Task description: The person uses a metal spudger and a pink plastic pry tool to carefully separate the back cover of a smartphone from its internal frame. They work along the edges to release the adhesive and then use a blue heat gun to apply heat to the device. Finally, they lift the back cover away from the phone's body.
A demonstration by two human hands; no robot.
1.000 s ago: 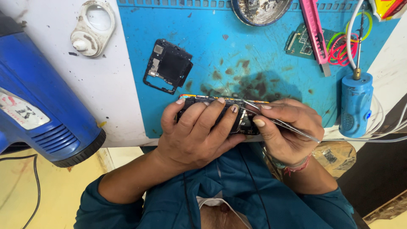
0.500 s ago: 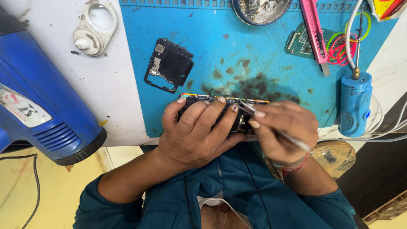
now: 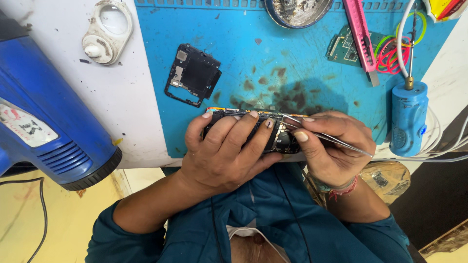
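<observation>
The left hand (image 3: 222,156) was wrapped over an opened phone (image 3: 273,139), fingers clamped across its top, pinning it at the near edge of the blue mat (image 3: 273,58). The right hand (image 3: 336,146) pinched a pair of metal tweezers (image 3: 331,139), their tip resting inside the phone between the two hands. Beyond the phone lay a black cover plate (image 3: 192,74). A blue cylinder tool (image 3: 408,119) stood to the right, a pink knife (image 3: 360,34) farther up, and a blue heat gun (image 3: 46,122) on the counter (image 3: 131,112) at left.
</observation>
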